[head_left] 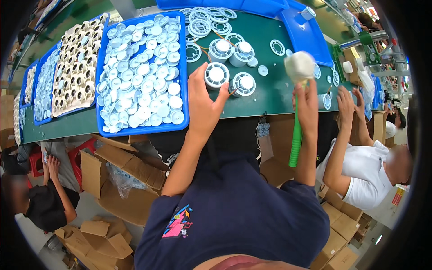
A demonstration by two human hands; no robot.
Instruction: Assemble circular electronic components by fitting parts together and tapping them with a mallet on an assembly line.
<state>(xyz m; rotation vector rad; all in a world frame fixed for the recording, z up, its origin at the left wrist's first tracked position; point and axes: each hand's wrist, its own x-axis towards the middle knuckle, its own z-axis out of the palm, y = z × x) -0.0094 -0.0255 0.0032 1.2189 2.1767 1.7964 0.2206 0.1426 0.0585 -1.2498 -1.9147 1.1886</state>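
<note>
My left hand [203, 98] is curved around a pale blue round plastic housing with a spoked rim and a white cap [217, 74], its thumb and fingers on either side. My right hand [307, 105] grips a mallet [295, 141] by its green handle, the whitish head [299, 66] raised over the table. Just right of my left hand stands a similar capped housing [243, 84]. Two more, a left one [221, 48] and a right one [243, 50], stand behind it, with thin orange-brown wires nearby.
A blue tray [101, 108] of pale blue round caps lies left on the green table [265, 96]. Loose spoked rings [199, 28] are piled at the back. Further left is an egg-crate tray [74, 67]. A co-worker [366, 171] in white works at right; another person [51, 198] sits at left.
</note>
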